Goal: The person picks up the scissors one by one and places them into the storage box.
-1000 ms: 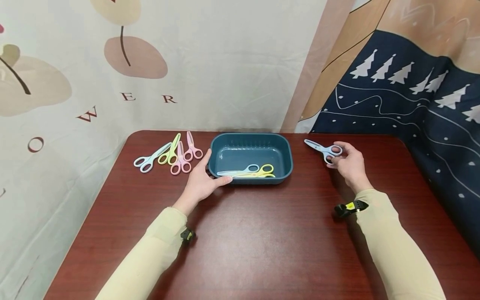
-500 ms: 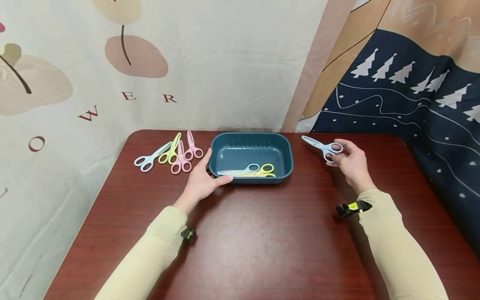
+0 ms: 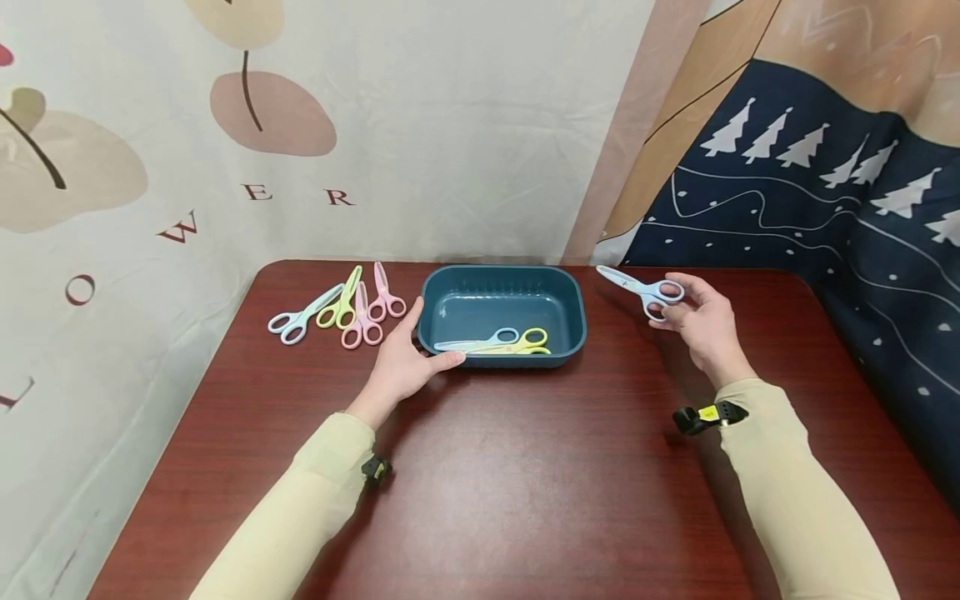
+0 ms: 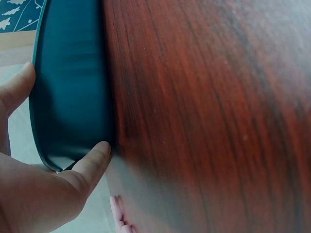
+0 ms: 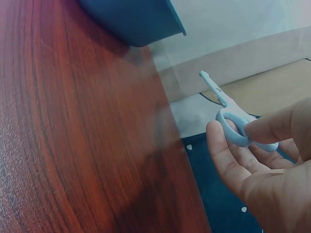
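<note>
While my right grip (image 3: 707, 327) pinches light-blue scissors (image 3: 637, 287) by handle loops (image 5: 236, 141), spread left grip (image 3: 400, 365) touches teal tub (image 3: 517, 362); if pinch loosens, scissors could drop.

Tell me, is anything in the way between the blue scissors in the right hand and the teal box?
Nothing visible lies between the held blue scissors and the teal box, though they'd likely need lifting over its right rim. The left hand touches the opposite end.

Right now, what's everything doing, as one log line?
left hand: touches teal bin; right hand: holds blue scissors; inside bin: yellow scissors, another blue pair; left of bin: four scissors
</note>
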{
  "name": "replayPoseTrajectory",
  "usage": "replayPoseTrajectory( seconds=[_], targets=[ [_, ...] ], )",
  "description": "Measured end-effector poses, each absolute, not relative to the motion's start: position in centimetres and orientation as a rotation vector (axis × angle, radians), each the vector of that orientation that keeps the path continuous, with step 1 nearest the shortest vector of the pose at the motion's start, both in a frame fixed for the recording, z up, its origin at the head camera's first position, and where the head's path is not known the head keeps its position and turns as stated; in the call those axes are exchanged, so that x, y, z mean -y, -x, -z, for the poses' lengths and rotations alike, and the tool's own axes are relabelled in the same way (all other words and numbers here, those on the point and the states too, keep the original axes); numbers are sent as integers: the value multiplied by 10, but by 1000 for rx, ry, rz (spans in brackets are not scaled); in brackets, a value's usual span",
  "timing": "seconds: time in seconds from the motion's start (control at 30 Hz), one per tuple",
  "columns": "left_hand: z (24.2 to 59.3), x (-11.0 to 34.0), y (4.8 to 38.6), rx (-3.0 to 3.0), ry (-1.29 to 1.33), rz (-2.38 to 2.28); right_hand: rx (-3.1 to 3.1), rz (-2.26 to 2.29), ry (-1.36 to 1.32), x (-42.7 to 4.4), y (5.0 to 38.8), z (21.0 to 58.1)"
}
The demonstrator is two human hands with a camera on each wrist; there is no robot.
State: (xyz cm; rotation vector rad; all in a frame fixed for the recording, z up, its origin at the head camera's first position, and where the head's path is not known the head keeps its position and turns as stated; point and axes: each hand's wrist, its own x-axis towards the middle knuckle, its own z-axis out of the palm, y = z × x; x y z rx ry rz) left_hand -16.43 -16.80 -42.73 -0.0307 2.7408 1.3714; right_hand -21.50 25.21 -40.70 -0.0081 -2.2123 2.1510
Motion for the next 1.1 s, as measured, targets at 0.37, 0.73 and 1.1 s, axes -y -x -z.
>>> replayPoseTrajectory(
  seconds=[0.37, 0.73, 1.1],
  targets=[
    [428, 169, 164, -2742, 30, -1370, 2160, -2234, -60, -248, 213, 401],
    [427, 168, 163, -2735, 36, -1382, 2188, -2260, -79, -242, 211, 394],
    [426, 168, 164, -2731, 43, -1379, 2257, -2224, -104, -234, 210, 389]
  ],
)
